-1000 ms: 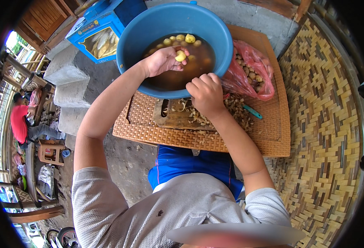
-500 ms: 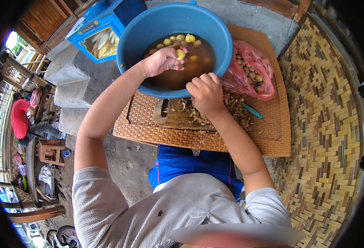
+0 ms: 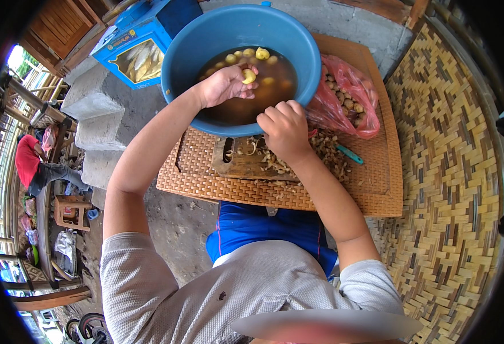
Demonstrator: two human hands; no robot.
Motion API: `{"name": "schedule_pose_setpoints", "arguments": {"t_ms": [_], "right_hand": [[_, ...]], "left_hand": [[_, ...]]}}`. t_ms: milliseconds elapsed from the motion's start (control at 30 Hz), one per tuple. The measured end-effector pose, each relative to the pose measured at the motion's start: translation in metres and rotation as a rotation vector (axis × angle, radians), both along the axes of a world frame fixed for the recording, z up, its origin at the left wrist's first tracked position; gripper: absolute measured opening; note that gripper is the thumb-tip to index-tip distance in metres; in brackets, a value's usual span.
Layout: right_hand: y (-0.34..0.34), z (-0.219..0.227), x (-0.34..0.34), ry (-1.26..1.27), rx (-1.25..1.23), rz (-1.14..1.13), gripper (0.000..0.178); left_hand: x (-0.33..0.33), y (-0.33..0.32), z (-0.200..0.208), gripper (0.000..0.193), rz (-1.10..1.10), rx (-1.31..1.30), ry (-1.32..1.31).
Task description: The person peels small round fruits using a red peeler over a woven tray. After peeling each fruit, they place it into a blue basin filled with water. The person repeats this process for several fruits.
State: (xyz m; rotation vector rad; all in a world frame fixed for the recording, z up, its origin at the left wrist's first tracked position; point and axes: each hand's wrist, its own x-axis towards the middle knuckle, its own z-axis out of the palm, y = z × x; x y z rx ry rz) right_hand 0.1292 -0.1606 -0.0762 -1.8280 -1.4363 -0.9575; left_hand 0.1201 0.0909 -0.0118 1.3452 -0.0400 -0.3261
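Note:
Over the brown water in a big blue basin, my left hand holds a peeled yellow potato in its fingers. Several more peeled potatoes float or sit in the water, mostly toward the far side. My right hand is closed on the near right rim of the basin; the fingertips are hidden. Below that hand, brown peelings lie heaped on the table and over a wooden cutting board. A teal-handled tool rests beside the peelings.
The basin stands on a woven-topped table. A red plastic bag of unpeeled potatoes leans at its right. A blue box is on the far left by concrete steps. A woven bamboo wall borders the right. Someone in red is bent over far left.
My hands stay almost in place, the left still holding the potato. The person in red at the far left has shifted posture.

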Motion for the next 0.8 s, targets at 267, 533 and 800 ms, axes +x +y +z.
{"name": "schedule_pose_setpoints", "arguments": {"t_ms": [267, 533, 800], "right_hand": [[0.0007, -0.0008, 0.0007, -0.004, -0.002, -0.005, 0.017], [0.0001, -0.0009, 0.0009, -0.003, -0.004, -0.005, 0.017], [0.001, 0.0001, 0.0021, -0.023, 0.001, 0.0, 0.014]], "left_hand": [[0.0002, 0.0008, -0.0019, 0.029, 0.016, -0.004, -0.023], [0.0006, 0.0002, 0.001, 0.031, 0.018, -0.002, -0.075], [-0.0029, -0.0075, 0.0052, 0.034, -0.016, 0.083, -0.049]]}}
